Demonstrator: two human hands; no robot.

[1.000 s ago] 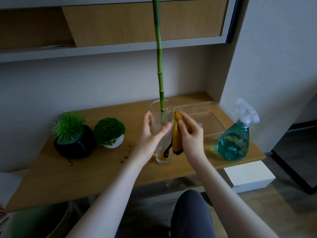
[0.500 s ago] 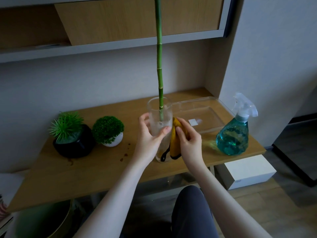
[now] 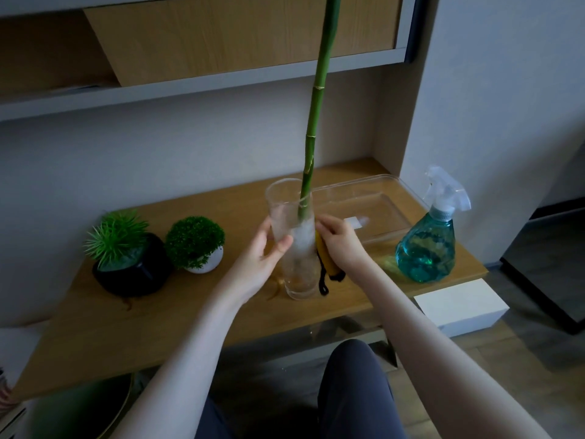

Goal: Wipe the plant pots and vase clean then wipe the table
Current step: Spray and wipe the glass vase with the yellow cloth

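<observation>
A tall clear glass vase (image 3: 296, 274) stands on the wooden table (image 3: 133, 318), with a long green bamboo stalk (image 3: 311, 144) rising out of it. My left hand (image 3: 261, 253) grips the vase on its left side. Pressed against the vase's right side is a yellow cloth with black trim (image 3: 327, 263), which my right hand (image 3: 340, 240) holds. At the left stand a black pot with a spiky green plant (image 3: 133, 270) and a small white pot with a round green plant (image 3: 199, 248).
A clear plastic tray (image 3: 373, 204) lies behind the vase to the right. A blue spray bottle (image 3: 430, 242) stands near the table's right edge. A shelf runs above. A white box (image 3: 459, 308) sits on the floor at the right. Small stains mark the table by the black pot.
My right hand has slid the yellow cloth lower along the vase's side. The vase leans slightly to the left at the top, and the view has shifted a little.
</observation>
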